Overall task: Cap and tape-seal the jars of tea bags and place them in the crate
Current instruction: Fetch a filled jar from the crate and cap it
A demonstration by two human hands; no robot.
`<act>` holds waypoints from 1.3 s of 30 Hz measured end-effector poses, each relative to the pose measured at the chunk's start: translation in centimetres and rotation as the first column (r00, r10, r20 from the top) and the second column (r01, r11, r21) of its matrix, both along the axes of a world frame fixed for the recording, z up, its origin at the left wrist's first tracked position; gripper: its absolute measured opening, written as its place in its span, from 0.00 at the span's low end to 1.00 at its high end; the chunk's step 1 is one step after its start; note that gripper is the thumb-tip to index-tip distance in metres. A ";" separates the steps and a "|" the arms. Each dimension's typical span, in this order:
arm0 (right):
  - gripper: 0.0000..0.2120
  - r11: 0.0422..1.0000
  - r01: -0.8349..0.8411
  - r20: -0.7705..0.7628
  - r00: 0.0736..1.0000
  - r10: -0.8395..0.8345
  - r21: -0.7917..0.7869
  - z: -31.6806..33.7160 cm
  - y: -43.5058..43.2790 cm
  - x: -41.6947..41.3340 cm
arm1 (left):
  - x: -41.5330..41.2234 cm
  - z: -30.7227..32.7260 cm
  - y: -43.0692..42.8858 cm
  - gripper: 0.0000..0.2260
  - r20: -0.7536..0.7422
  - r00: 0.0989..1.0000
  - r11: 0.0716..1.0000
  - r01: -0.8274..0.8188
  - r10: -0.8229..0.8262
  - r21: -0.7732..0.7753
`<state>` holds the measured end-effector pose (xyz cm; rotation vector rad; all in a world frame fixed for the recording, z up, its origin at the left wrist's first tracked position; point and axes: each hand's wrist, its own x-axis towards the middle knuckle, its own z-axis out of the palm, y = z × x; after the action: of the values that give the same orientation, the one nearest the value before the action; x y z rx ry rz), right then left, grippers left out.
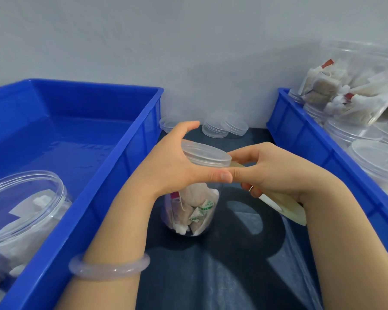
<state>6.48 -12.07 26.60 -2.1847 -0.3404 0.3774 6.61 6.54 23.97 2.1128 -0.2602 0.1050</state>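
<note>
I see the jar (189, 211) upright on the dark table (211, 276) between left crate (112, 166) and right crate (300, 135), long axis vertical, lid (205, 154) uppermost, left hand (177, 166) gripping that lid, right hand (271, 168) holding the tape roll (285, 206).

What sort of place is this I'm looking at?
Likely a small packing station: a left crate and a right crate hold clear jars of tea bags, spare lids sit by the wall, and the left hand steadies a capped jar while the right hand holds a tape roll.
</note>
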 end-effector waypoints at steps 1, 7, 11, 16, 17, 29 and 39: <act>0.13 1.000 -0.012 -0.002 1.000 0.012 0.005 0.0 0.0 0.0 | 0.1 -0.1 0.1 0.54 -0.004 1.000 1.000 0.006 -0.006 -0.008; 0.20 0.993 -0.116 -0.001 0.993 0.117 0.036 0.2 -0.2 -0.2 | 0.5 -0.9 1.2 0.44 -0.066 0.997 0.981 0.023 -0.036 -0.193; 0.22 0.994 -0.086 0.003 0.996 0.086 0.069 0.1 -0.6 -0.1 | 0.7 -1.3 1.2 0.42 -0.077 0.994 0.965 0.051 -0.073 -0.256; 0.28 0.997 -0.050 0.004 0.999 0.050 0.057 -0.1 -0.4 0.1 | 1.0 -1.8 1.2 0.39 -0.104 0.991 0.928 0.041 -0.085 -0.371; 0.28 0.998 -0.043 0.002 0.999 0.043 0.043 -0.2 -0.3 0.2 | 1.0 -1.9 1.2 0.39 -0.108 0.990 0.922 0.040 -0.088 -0.386; 0.36 1.000 -0.009 -0.001 1.000 0.009 -0.005 -1.0 -0.1 0.9 | 0.9 -2.0 1.3 0.36 -0.080 0.981 0.906 0.131 -0.177 -0.403; 0.32 0.998 -0.007 0.010 1.000 0.006 0.057 -1.1 -0.3 0.9 | 0.9 -1.6 0.6 0.38 -0.006 0.996 0.941 0.080 -0.087 -0.328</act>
<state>7.34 -12.38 25.53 -2.1302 -0.3594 0.3568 7.54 7.18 22.41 1.7682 -0.2984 0.0705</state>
